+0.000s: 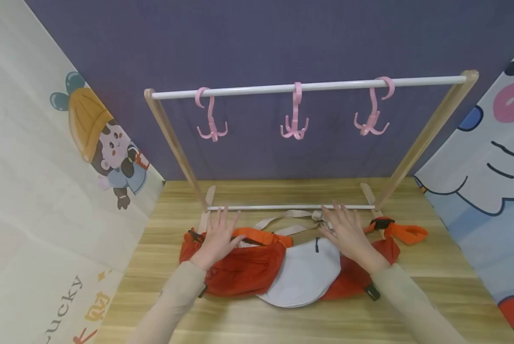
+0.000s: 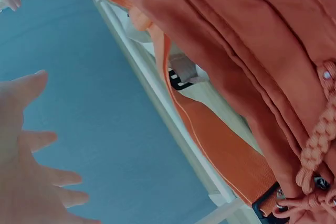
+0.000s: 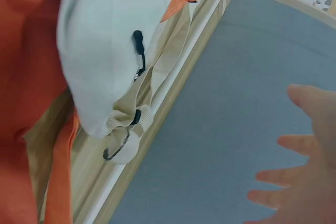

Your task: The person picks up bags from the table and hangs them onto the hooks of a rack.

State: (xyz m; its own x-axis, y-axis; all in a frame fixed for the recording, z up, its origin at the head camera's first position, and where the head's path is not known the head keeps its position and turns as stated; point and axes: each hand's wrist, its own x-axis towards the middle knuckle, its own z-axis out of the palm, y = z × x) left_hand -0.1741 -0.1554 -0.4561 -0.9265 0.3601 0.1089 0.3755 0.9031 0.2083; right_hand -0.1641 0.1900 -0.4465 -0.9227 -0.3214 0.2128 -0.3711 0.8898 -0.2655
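My left hand (image 1: 217,240) is held with spread fingers above a red waist bag (image 1: 250,270) with an orange strap (image 2: 210,129). Fingers likewise spread, my right hand (image 1: 347,234) is over the right end of a white waist bag (image 1: 306,274) and a second red waist bag (image 1: 355,277). The white bag lies between the two red ones and overlaps them; its pale strap (image 3: 170,59) trails behind it. Neither hand holds anything. In both wrist views the fingers stand apart from the bags.
A rack with wooden posts (image 1: 426,138) stands behind the bags. Three pink hooks, the left hook (image 1: 212,119), middle hook (image 1: 295,114) and right hook (image 1: 373,112), hang from its white top rod (image 1: 257,90). A lower rod (image 1: 265,207) runs near the wooden table (image 1: 145,286).
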